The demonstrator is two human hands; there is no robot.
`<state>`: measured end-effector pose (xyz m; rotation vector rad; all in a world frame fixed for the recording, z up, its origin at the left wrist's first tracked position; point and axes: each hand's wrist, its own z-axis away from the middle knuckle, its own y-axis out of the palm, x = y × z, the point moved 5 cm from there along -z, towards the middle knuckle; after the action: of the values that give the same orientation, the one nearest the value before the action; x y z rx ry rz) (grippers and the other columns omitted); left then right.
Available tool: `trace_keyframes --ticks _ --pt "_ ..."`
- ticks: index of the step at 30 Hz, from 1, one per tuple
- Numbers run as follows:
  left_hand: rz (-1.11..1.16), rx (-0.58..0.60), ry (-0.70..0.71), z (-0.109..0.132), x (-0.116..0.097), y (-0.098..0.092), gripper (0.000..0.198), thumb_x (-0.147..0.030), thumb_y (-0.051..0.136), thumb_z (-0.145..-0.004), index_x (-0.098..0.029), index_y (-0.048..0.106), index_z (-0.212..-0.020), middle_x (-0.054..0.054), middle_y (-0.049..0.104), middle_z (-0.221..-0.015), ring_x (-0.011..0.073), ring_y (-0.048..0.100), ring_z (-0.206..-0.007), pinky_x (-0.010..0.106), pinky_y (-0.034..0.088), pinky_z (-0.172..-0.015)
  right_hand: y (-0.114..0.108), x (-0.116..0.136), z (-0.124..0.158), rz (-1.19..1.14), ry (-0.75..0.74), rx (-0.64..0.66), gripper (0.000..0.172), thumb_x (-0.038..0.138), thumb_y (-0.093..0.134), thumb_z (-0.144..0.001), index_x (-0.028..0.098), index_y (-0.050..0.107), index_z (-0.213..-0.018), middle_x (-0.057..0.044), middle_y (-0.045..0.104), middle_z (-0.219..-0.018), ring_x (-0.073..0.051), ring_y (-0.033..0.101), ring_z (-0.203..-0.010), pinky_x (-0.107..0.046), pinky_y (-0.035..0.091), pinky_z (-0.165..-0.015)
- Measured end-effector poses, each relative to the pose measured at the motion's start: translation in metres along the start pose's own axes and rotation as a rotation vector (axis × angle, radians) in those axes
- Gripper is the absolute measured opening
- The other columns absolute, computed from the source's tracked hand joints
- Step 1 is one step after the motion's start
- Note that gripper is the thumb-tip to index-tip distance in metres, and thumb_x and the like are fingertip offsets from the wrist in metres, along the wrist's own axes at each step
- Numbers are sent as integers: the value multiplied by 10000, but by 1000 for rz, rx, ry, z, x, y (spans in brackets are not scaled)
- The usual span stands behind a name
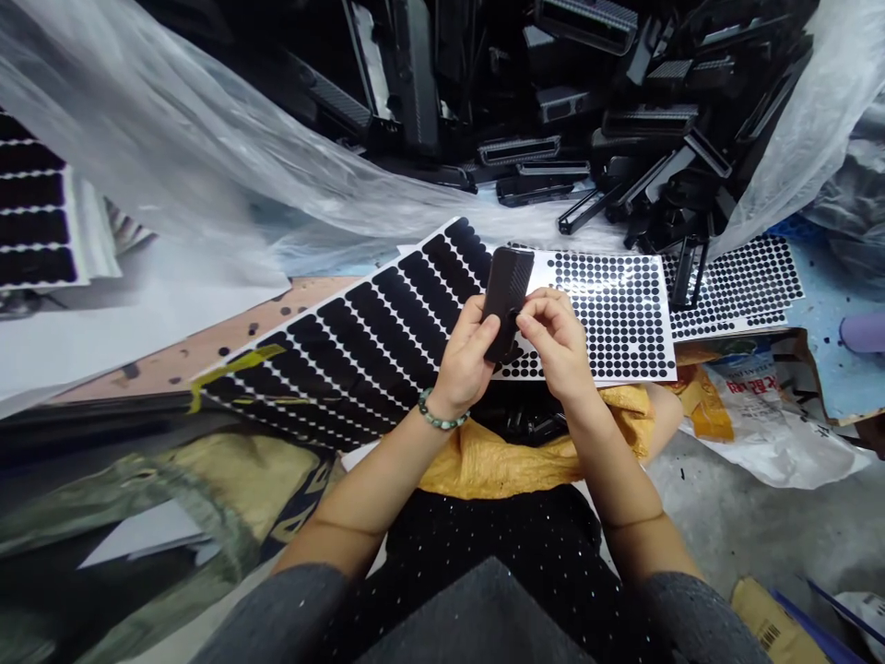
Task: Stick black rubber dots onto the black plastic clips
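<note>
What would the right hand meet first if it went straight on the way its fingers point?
The dark phone case held in the left hand; the right hand's fingertips look to be at its edge, though depth is hard to judge from this view.

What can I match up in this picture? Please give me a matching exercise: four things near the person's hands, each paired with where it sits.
Things:
1. Beaded bracelet
2. Black carbon-patterned phone case
3. Sheet of round black stickers
4. Crumpled yellow cloth

Places:
A. Bunched close to the person's body
B. Gripped in the left hand
C. Lying flat beyond the case
D. Around the left wrist

Pairs: 1-D, 2-B, 3-C, 4-A
</note>
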<state>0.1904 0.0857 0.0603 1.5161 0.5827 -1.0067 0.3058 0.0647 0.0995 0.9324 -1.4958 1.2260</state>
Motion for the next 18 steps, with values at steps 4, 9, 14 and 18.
trace_keyframes --ticks 4,9,14,18 --pt "-75 -19 32 1 1 -6 317 -538 704 -804 -261 648 -949 -2 649 -906 152 626 -864 290 514 -833 1 0 -1 32 -11 -12 203 385 617 -859 226 579 -741 -27 563 -918 -177 554 -936 -348 502 -845" --pt "-82 39 -6 2 -5 -10 330 -534 695 -814 -253 646 -980 18 701 -949 180 670 -939 327 529 -886 -4 -18 -6 64 70 -62 296 444 722 -766 227 523 -795 4 510 -909 -117 533 -753 -279 510 -701" --pt "-78 -44 -40 -9 -6 -23 339 -517 684 -822 -262 608 -1031 31 715 -1006 205 692 -1052 309 561 -871 -7 -36 -12 337 47 -153 283 369 717 -788 221 570 -980 -82 504 -1184 -156 583 -874 -352 541 -822" --pt "-84 -57 -192 -23 13 -30 299 -474 651 -854 -263 564 -1047 36 706 -1025 199 717 -1013 311 586 -837 4 -36 -13 515 -41 -82 46 218 617 -847 204 587 -815 -122 543 -1162 -229 593 -1012 -415 529 -889"
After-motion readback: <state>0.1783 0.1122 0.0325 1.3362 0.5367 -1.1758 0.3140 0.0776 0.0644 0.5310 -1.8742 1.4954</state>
